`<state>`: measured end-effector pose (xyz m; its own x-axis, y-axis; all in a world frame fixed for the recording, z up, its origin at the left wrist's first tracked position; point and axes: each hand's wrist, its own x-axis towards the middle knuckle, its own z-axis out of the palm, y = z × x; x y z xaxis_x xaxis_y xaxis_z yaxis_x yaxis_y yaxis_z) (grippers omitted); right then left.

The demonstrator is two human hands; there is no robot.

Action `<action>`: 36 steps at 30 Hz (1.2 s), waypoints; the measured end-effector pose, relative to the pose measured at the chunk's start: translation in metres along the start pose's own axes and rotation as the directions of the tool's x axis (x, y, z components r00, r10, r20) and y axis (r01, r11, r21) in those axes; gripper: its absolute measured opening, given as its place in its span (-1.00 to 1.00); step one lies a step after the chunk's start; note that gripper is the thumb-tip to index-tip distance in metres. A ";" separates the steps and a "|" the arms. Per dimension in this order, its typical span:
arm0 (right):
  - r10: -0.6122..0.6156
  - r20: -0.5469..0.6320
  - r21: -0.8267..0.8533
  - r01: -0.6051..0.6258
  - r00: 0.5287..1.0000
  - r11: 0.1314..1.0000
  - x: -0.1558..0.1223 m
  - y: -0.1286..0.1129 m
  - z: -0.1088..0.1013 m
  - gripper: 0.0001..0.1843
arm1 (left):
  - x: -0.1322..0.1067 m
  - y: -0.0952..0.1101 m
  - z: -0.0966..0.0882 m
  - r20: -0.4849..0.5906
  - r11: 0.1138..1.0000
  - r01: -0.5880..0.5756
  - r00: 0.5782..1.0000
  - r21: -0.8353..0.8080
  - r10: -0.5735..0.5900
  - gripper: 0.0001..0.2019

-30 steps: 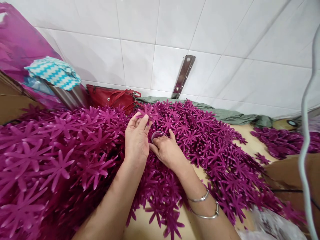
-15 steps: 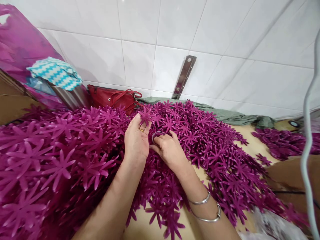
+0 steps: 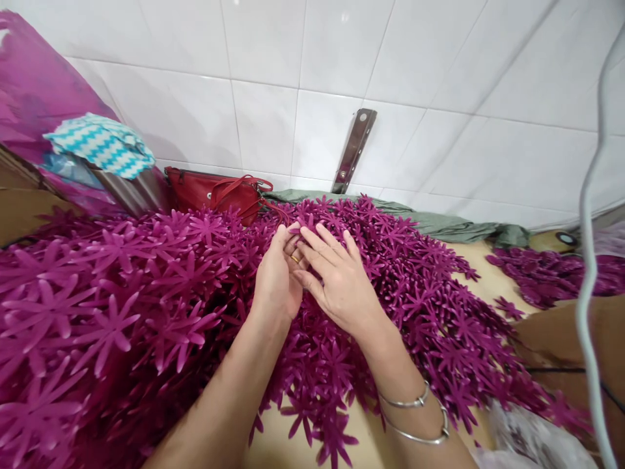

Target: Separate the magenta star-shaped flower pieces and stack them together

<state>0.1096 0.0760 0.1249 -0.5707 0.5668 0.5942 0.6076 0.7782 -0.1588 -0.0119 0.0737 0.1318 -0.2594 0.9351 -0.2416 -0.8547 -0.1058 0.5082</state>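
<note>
A deep heap of magenta plastic flower pieces [image 3: 146, 293] covers the table in front of me. My left hand [image 3: 274, 283] is raised over the heap with a gold ring on one finger. Its fingertips pinch one magenta flower piece [image 3: 295, 227]. My right hand [image 3: 342, 283] lies against it, fingers stretched out and laid across the left fingertips, touching the same piece. Two silver bangles [image 3: 415, 417] sit on my right wrist. The clear ring that the right hand held earlier is out of sight.
A red handbag [image 3: 215, 192] lies at the white tiled wall, with a metal bracket [image 3: 354, 150] to its right and green cloth [image 3: 439, 225] behind the heap. A smaller pile of flowers [image 3: 551, 277] lies far right. A grey cable [image 3: 588, 280] hangs at the right edge.
My right hand has risen from the heap and spread its fingers over the left fingertips. The clear ring it held has gone out of view.
</note>
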 end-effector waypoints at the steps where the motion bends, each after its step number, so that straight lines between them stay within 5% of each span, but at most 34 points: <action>1: -0.006 0.017 0.008 0.006 1.000 1.000 0.000 0.000 0.002 -0.57 | 0.000 0.000 0.000 -0.009 1.000 0.000 1.000 0.009 0.000 -0.73; 5: 0.075 -0.217 0.123 -0.049 0.973 0.991 -0.001 0.002 0.002 -0.67 | 0.001 0.003 0.000 0.048 0.999 -0.046 0.998 0.005 0.045 -0.79; 8: 0.364 -0.357 0.345 -0.241 0.860 0.907 -0.001 0.008 0.004 -0.68 | 0.001 0.001 -0.001 0.071 0.999 -0.032 0.997 0.035 0.029 -0.82; 11: 0.637 -0.186 0.695 -0.357 0.748 0.623 -0.001 0.020 0.013 -0.65 | -0.001 -0.006 -0.002 0.102 0.993 -0.012 0.995 0.119 0.000 -0.86; 13: 0.697 -0.065 0.833 -0.346 0.714 0.432 -0.002 0.028 0.017 -0.71 | -0.003 -0.011 -0.003 0.132 0.987 -0.001 0.991 0.159 -0.020 -0.84; 15: 0.717 -0.049 0.873 -0.318 0.695 0.369 -0.003 0.033 0.017 -0.78 | -0.004 -0.015 -0.003 0.134 0.985 0.003 0.991 0.173 -0.026 -0.82; 18: 0.683 -0.138 0.821 -0.303 0.717 0.485 -0.003 0.033 0.007 -0.87 | -0.008 -0.016 -0.001 0.096 0.978 0.042 0.993 0.203 -0.062 -0.77; 22: 0.372 -0.237 0.486 -0.222 0.897 0.845 -0.002 0.020 -0.011 -0.89 | -0.013 -0.012 0.004 0.130 0.980 0.113 0.982 0.166 -0.135 -0.79; 25: 0.178 -0.145 0.319 -0.124 0.973 0.940 0.000 0.012 -0.023 -0.88 | -0.013 -0.009 0.003 0.161 0.992 0.051 0.984 0.115 -0.069 -0.96; 28: 0.240 -0.217 0.353 -0.153 0.946 0.923 -0.001 0.011 -0.029 -0.92 | -0.011 -0.009 0.000 0.201 0.992 0.011 0.979 0.130 -0.037 -0.87; 31: 0.430 -0.300 0.419 -0.287 0.852 0.862 -0.002 0.017 -0.031 -0.91 | -0.011 -0.012 -0.001 0.256 0.987 0.001 0.966 0.162 -0.043 -0.88; 36: 0.616 -0.029 0.715 -0.414 0.788 0.564 -0.003 0.025 -0.024 -0.74 | -0.012 -0.017 0.000 0.288 0.968 -0.081 0.958 0.237 0.010 -0.77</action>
<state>0.1397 0.0876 0.1386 -0.0595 0.9176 0.3929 0.1840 0.3970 -0.8992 0.0057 0.0644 0.1260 -0.1279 0.9917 0.0115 -0.6996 -0.0984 0.7077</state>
